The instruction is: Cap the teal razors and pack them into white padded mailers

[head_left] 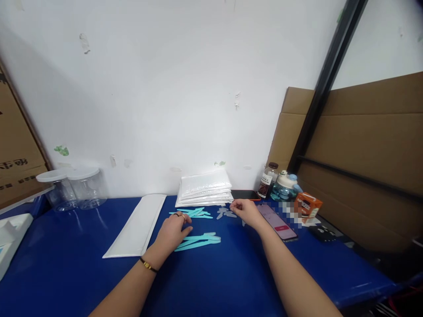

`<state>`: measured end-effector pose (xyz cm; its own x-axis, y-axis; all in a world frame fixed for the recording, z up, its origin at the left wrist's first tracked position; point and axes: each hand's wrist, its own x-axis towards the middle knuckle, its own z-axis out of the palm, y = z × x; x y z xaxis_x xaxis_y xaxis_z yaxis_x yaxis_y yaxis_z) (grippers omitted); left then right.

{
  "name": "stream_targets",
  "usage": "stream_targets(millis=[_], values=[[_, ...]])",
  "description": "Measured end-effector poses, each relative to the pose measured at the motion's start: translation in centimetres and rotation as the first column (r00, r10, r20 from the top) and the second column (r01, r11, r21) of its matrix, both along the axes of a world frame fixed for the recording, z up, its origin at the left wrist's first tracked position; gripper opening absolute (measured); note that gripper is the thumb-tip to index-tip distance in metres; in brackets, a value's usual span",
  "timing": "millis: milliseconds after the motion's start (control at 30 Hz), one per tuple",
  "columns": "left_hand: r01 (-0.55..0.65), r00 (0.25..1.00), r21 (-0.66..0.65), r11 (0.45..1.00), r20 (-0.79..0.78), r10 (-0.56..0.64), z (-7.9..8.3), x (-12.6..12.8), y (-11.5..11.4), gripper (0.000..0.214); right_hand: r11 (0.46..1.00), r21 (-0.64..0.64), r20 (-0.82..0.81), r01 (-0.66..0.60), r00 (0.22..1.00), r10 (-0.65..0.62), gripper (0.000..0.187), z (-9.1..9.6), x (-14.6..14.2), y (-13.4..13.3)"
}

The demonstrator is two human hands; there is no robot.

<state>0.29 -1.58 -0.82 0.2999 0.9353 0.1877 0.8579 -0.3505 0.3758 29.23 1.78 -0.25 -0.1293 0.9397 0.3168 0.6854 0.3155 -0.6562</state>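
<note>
My left hand point(174, 230) is over the blue table between two groups of turquoise eyebrow razors. Its fingers reach toward the far razors point(198, 213), and the thumb is apart from them, above the near razors point(201, 240). I see nothing held in it. At the right edge of a small pile of translucent plastic caps point(225, 212) is my right hand point(245, 210), its thumb and fingertips pinched together. Whatever may be between those fingertips is too small to make out. One more cap point(243, 223) lies just below the right hand.
A white padded mailer point(137, 226) lies left, and stacked mailers point(205, 187) stand against the wall. Two clear jars point(86, 189) are far left. A lit phone point(279, 222), a dark phone point(246, 195), bottles point(284, 187) and an orange box point(307, 206) are right.
</note>
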Motion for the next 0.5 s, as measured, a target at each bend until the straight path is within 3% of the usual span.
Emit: stream_targets(millis=[100,267,400,500], values=[[-0.102,0.988,0.128,0.987,-0.101,0.115,0.0,-0.7,0.6,0.023,0.999,0.035,0.168,0.012,0.986,-0.018,0.014,-0.2,0.8,0.1],[-0.098,0.974,0.093,0.991,-0.194,0.114,0.0,-0.8,1.1,0.016,1.000,0.011,0.382,-0.022,0.924,0.016,0.008,-1.3,0.7,0.3],[-0.072,0.974,0.094,0.993,-0.209,0.090,0.4,-0.6,0.9,0.024,0.999,0.025,0.446,-0.024,0.895,0.010,0.008,-1.6,-0.1,0.3],[-0.033,0.982,0.121,0.992,-0.179,0.055,0.8,-0.5,0.7,0.024,0.997,0.030,0.403,-0.076,0.913,0.058,0.007,-1.5,-1.0,0.0]])
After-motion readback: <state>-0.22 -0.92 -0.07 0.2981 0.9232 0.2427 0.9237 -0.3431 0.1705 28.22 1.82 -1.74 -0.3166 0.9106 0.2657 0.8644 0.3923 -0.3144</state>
